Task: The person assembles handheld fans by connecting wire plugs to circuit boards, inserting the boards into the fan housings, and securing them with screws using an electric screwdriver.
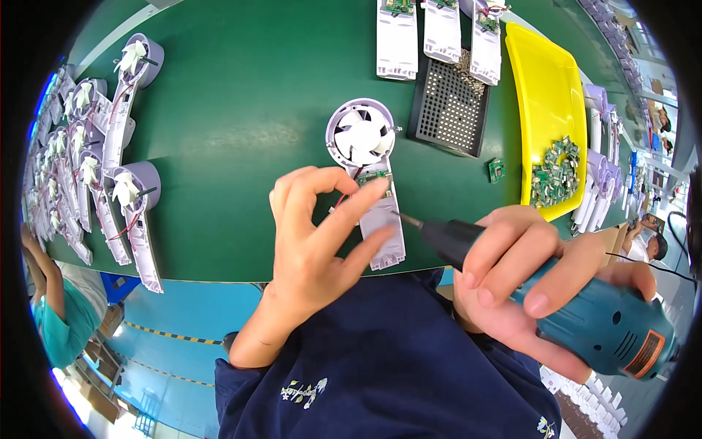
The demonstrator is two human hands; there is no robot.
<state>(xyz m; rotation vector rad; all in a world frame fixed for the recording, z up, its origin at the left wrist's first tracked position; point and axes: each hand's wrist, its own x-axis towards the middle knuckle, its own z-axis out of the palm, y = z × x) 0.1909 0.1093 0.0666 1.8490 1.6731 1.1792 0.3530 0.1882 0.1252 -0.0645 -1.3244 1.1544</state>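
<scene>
A small white handheld fan casing (382,227) lies on the green table in front of me, its round head with white blades (361,136) pointing away. A green circuit board (374,176) sits in the upper part of its handle, with red wires beside it. My left hand (311,230) is over the handle, thumb and fingers apart; the index fingertip is at the board, though contact is unclear. My right hand (523,271) grips a teal and black electric screwdriver (614,322), tilted, its thin bit (406,218) pointing at the handle's right edge.
A black perforated tray (450,106) holding small screws stands beyond the casing, several white casings (397,44) near or over it. Rightward are a loose circuit board (496,170) and a yellow tray (548,80) with more boards. Fan units (135,186) crowd the left; a person's arm (45,267) shows there.
</scene>
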